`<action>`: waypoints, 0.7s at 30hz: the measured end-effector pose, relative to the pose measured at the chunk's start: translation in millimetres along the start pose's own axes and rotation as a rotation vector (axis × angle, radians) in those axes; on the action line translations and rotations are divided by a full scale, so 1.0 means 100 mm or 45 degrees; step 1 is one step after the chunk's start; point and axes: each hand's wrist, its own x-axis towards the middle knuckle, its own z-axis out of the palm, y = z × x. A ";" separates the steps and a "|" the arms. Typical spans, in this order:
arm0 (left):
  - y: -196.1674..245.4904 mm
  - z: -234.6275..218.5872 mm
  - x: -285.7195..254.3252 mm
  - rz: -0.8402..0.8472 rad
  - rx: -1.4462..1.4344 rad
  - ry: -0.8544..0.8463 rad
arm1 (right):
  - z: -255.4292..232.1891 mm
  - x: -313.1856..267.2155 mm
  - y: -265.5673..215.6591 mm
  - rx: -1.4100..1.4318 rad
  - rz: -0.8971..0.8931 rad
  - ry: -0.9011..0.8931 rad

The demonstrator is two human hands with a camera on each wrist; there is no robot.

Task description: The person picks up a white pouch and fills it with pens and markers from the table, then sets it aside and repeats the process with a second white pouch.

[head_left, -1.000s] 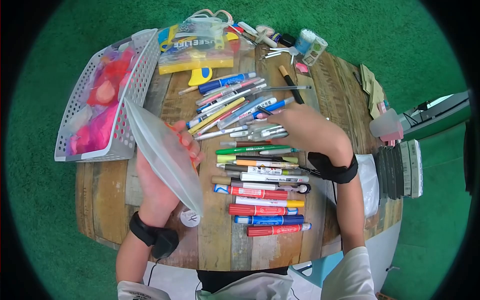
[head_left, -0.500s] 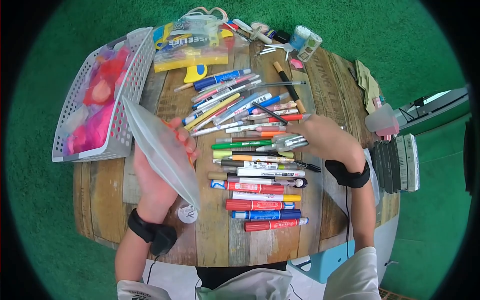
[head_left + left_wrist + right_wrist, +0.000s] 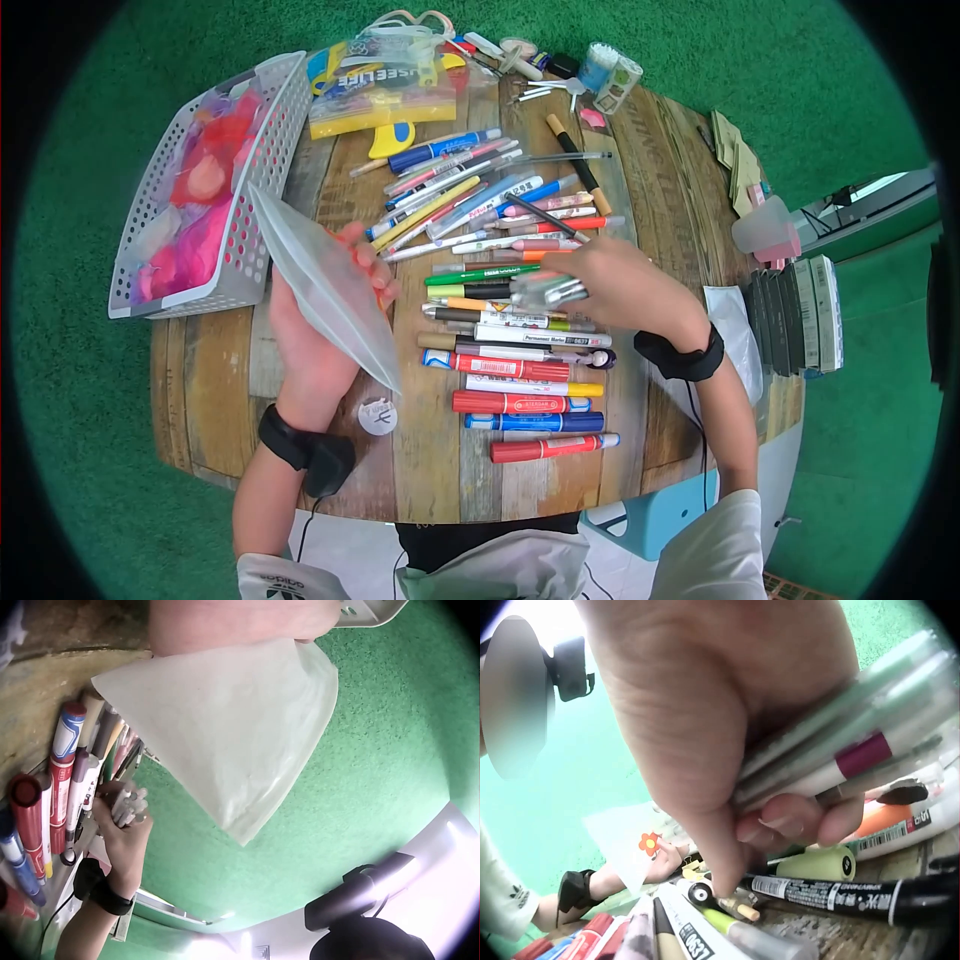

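Observation:
My left hand [image 3: 318,335] holds a translucent white pouch [image 3: 325,285] upright near the basket, fingers curled round its far side. In the right wrist view, a red flower [image 3: 650,844] shows on that pouch. My right hand [image 3: 625,285] grips a bundle of several clear-barrelled pens [image 3: 832,750], its fingers wrapped round them. The bundle is low over the row of pens and markers, beside a green pen [image 3: 485,274]. A black marker [image 3: 825,896] lies just below the fingers in the right wrist view. Nearer me lie red markers [image 3: 520,402] and a blue marker [image 3: 535,422].
A white perforated basket [image 3: 250,260] with pink and red items stands at the left. Behind the loose pens lies a clear zip bag [image 3: 385,115] with a yellow edge. Cotton swabs [image 3: 598,68] stand at the back, a round sticker [image 3: 377,416] near the front.
My right hand went from the pen pile out to the right, then came back left and nearer me with the clear pens in its grip. The left hand and pouch stay nearly still.

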 end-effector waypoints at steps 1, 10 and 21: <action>0.00 0.00 0.00 -0.002 0.000 0.000 | -0.02 -0.01 0.02 0.026 -0.023 0.093; 0.01 -0.02 0.00 -0.001 -0.021 -0.047 | -0.31 -0.32 0.16 -0.038 0.189 0.019; 0.00 -0.03 0.00 -0.006 -0.023 -0.053 | -0.07 -0.83 0.44 -0.044 0.444 0.004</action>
